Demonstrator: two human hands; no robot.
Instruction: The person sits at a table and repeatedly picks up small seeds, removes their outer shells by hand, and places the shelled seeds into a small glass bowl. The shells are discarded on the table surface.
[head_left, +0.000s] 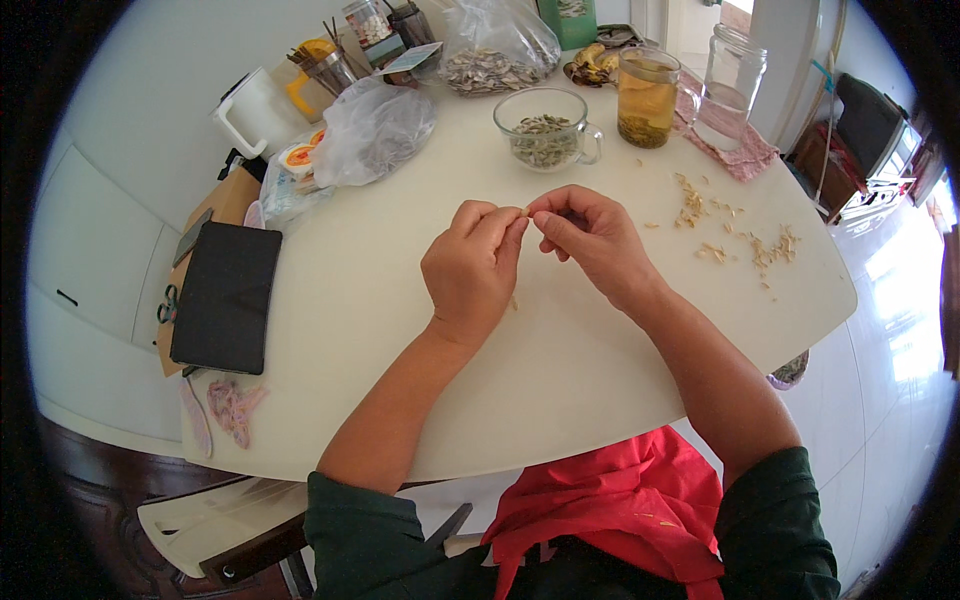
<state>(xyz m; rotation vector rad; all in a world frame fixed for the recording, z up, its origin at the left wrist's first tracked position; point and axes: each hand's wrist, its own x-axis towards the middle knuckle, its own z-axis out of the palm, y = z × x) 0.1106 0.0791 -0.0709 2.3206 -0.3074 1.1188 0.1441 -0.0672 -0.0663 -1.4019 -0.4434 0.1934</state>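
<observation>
My left hand (476, 262) and my right hand (592, 236) meet at the fingertips above the middle of the table. Pinched between them is a small pale piece (525, 213), probably a seed; the fingers hide most of it. Just beyond my hands, a glass cup with a handle (541, 103) holds greenish seed kernels (544, 142). Loose pale husks (690, 202) lie scattered on the tabletop right of my right hand. A tiny husk (514, 304) rests beside my left wrist.
At the back are a clear bag of seeds (495, 67), a mug of tea (646, 105) and a glass jar (731, 90) on a pink cloth (739, 157). A black tablet case (227, 296), scissors (167, 304) and a white plastic bag (375, 131) occupy the left side.
</observation>
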